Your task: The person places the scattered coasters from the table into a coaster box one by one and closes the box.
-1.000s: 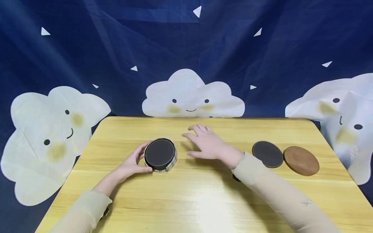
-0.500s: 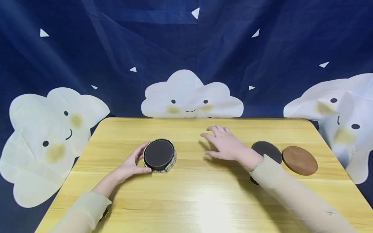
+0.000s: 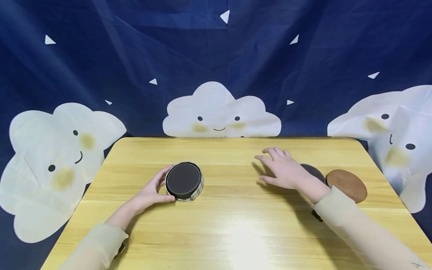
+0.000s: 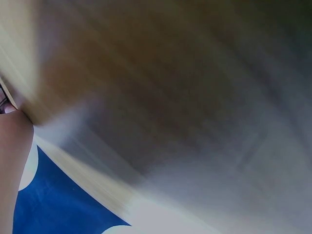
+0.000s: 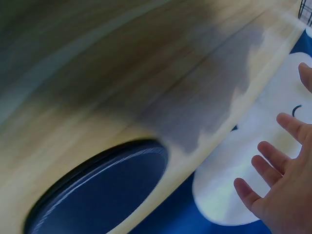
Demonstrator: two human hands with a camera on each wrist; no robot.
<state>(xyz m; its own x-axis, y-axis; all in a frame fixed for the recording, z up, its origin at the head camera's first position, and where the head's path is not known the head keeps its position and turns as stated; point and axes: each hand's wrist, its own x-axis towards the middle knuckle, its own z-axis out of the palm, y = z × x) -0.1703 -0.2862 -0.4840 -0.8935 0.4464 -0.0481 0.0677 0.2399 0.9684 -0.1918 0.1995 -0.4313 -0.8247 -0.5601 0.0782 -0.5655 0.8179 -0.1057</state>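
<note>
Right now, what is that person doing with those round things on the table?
A person sits at a wooden table. The left hand grips a plaid holder with a dark coaster on top. The right hand is open, its fingers spread, hovering over a dark coaster to the right. A brown coaster lies beside that one. Neither loose coaster has been picked up yet.

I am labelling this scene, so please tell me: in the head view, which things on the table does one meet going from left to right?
Left hand → round holder with a dark coaster on top, gripped by that hand → right hand → dark coaster, partly hidden behind it → brown coaster.
</note>
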